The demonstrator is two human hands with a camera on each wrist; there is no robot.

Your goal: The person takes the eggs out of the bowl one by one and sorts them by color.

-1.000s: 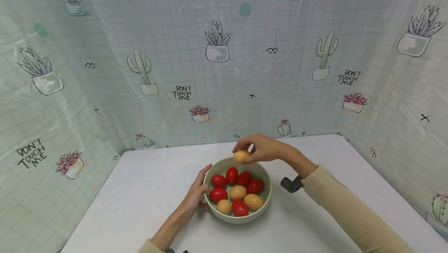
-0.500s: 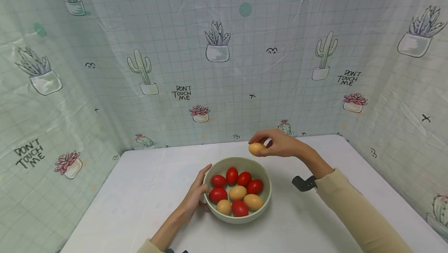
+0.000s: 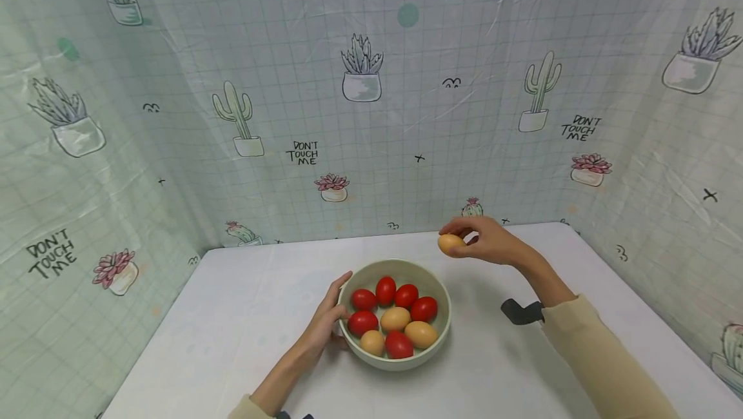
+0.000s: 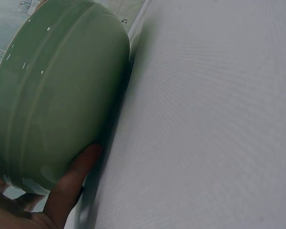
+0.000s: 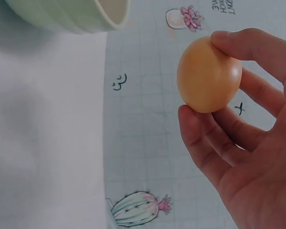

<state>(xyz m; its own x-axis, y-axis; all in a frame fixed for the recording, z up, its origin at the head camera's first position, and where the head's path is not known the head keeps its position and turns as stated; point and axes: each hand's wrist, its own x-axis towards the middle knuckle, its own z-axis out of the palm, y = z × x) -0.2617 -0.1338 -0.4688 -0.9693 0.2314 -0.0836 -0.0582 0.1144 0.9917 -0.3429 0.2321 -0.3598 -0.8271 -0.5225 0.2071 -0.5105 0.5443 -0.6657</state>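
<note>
In the head view a pale green bowl (image 3: 390, 364) stands on the white table, holding several red eggs (image 3: 424, 309) and three tan eggs (image 3: 420, 335). My left hand (image 3: 318, 327) grips its left side, thumb over the rim. The left wrist view shows one finger (image 4: 71, 183) low against the wall of the bowl (image 4: 62, 90). Up and to the right of the bowl, my right hand (image 3: 490, 240) pinches another tan egg (image 3: 449, 244) in the air. In the right wrist view that egg (image 5: 207, 76) sits between thumb and fingertips.
The white table (image 3: 244, 296) ends at a curtain (image 3: 278, 84) printed with cacti, which stands behind it and along both sides. A dark strap (image 3: 522, 312) hangs at my right wrist, by the beige sleeve (image 3: 604, 354).
My right hand has carried the tan egg from above the bowl's back rim to the right, away from the bowl. The left hand and the bowl have stayed put.
</note>
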